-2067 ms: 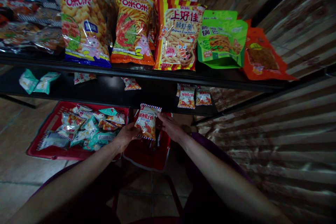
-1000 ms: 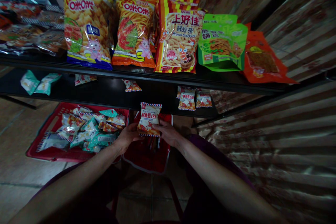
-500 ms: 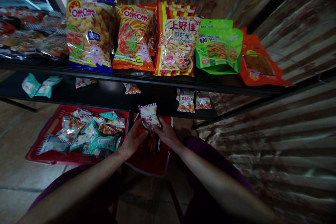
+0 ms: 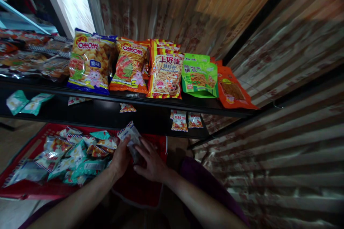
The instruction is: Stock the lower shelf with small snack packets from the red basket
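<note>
A small snack packet (image 4: 131, 135) with striped ends is held over the red seat below the shelf, its pale greyish side facing up. My left hand (image 4: 120, 158) grips the packet's left edge between thumb and fingers. On its right side, my right hand (image 4: 151, 161) holds the packet too, fingers laid along it. To the left, a red basket (image 4: 16, 183) carries several small packets, including a teal packet (image 4: 94, 165). On the lower black shelf (image 4: 150, 117) stand a couple of small red-and-white packets (image 4: 179, 121) and a teal-and-white packet (image 4: 37, 103).
The upper shelf (image 4: 129, 97) holds larger bags: a blue crisp bag (image 4: 88, 64), an orange one (image 4: 129, 66), prawn crackers (image 4: 166, 73), a green pouch (image 4: 200, 78) and a red-orange pouch (image 4: 232, 87). A patterned curtain (image 4: 268, 171) hangs at right. The red seat (image 4: 139, 189) is below.
The packet has turned over from its printed front to a greyish side and tilted. My right hand's fingers now reach farther along it. The view has shifted, putting the shelves lower and farther left.
</note>
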Tool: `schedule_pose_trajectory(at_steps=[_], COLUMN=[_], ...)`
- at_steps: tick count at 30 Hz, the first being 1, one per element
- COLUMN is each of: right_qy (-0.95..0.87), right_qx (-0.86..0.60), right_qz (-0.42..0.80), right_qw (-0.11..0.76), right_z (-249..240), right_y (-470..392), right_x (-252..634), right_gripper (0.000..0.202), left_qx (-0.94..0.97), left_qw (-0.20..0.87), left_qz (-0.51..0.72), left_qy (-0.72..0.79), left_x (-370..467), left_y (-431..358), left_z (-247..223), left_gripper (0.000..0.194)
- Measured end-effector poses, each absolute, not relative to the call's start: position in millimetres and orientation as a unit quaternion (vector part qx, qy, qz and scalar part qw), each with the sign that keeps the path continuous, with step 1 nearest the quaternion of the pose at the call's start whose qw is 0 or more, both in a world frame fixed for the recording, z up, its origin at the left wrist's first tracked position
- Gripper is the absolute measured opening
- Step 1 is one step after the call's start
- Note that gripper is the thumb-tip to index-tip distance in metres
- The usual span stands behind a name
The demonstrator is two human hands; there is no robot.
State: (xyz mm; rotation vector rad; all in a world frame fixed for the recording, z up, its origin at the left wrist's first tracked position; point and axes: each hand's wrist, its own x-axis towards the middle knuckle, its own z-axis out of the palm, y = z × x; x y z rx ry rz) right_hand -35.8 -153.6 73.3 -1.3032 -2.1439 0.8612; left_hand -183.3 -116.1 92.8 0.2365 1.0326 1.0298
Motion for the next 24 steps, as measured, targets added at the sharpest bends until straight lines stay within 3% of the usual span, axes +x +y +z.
schedule_pose_trajectory(at_steps=[3,6,9,12,24], right_qy=[-0.712,-0.518,-0.294,-0.137,-0.063], right_qx=[-0.504,-0.587,-0.586,-0.539,-0.535], right_qz=[0.372,0.469,0.629,0.705,0.721], right_qw=[0.319,0.408,0.418,0.440,0.436], right_z=[72,68,68,73,72], right_y=[-152,-147,-143,-141,-142], right_x=[-35,-36,-36,-36,-41], right_gripper=[0.066,0.065,0.067,0.062,0.025], left_qx=[0.076,0.065,0.064,0.054,0.063], left_qw=[0.743,0.766,0.780,0.787,0.788], left_qz=[0.472,0.460,0.450,0.441,0.444], left_qy=[0.469,0.444,0.430,0.429,0.422], left_x=[-185,-186,-187,-187,-185], left_y=[-110,-108,-107,-108,-110], left_z=[96,98,96,92,103], left_gripper=[0.029,0.032,0.035,0.038,0.035])
